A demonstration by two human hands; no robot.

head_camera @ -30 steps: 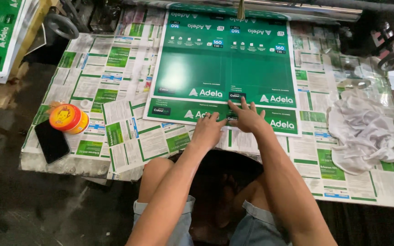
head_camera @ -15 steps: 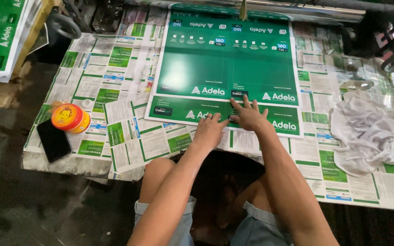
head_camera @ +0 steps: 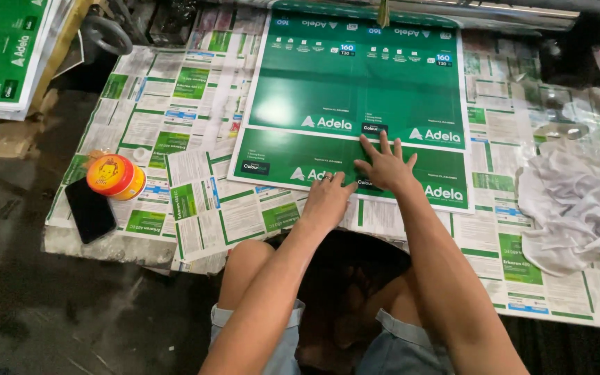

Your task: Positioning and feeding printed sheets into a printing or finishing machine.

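Both hands rest flat on the large green printed sheet (head_camera: 355,90) lying on the paper-covered counter (head_camera: 175,125), left hand (head_camera: 328,201) at its near edge, right hand (head_camera: 387,167) just beyond, fingers (head_camera: 383,144) spread and released, grasping nothing, with an orange-lidded jar (head_camera: 116,177) and dark phone (head_camera: 89,210) well apart at the left.

This looks like a print workshop; a large green printed sheet (head_camera: 362,104) lies flat on a worktable (head_camera: 85,239) papered over with smaller printed leaflets; left of the sheet, a stack of similar green prints (head_camera: 5,55) sits at the table's far corner; right of it lies a crumpled white rag (head_camera: 578,208); beyond its far edge, metal machine parts (head_camera: 494,10) show; the floor below is dark and stained.
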